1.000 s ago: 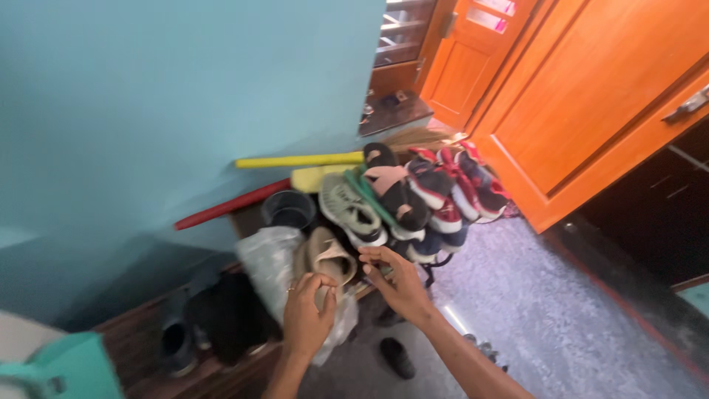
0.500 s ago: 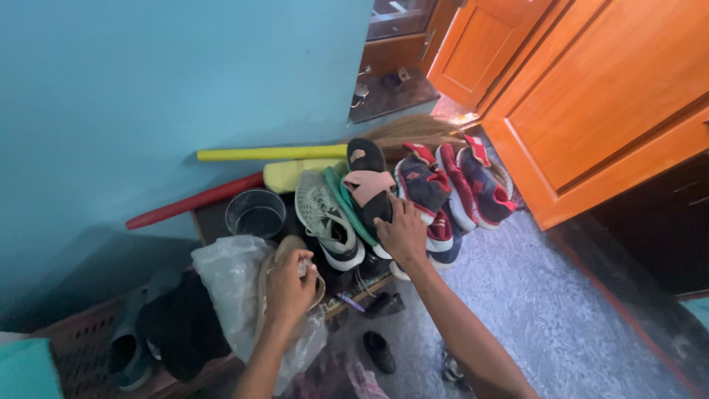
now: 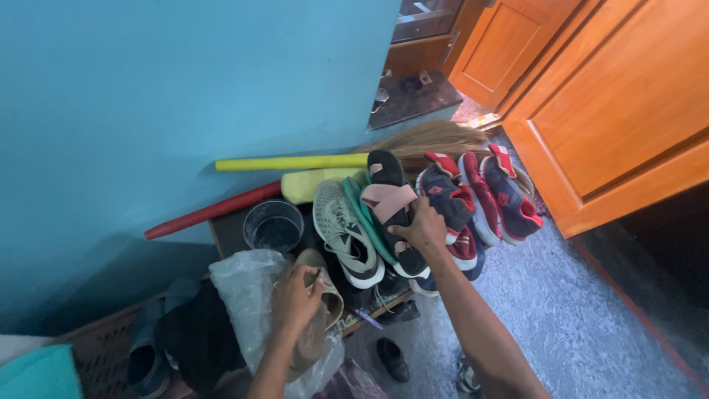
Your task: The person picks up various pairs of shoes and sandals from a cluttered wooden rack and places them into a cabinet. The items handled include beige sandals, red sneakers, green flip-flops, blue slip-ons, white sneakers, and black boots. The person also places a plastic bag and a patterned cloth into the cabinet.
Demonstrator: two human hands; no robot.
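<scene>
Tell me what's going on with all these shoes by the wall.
A person is sorting footwear on a low rack against a teal wall. The left hand grips a tan shoe beside a clear plastic bag. The right hand rests on a black sandal with pink straps, which stands among grey-green sneakers and red-and-navy sandals.

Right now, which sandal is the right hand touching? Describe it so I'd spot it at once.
Against the teal wall stands a rack of crowded shoes. The right hand rests on a black sandal with pale pink crossed straps, between a grey-green sneaker and navy-red shoes.
</scene>
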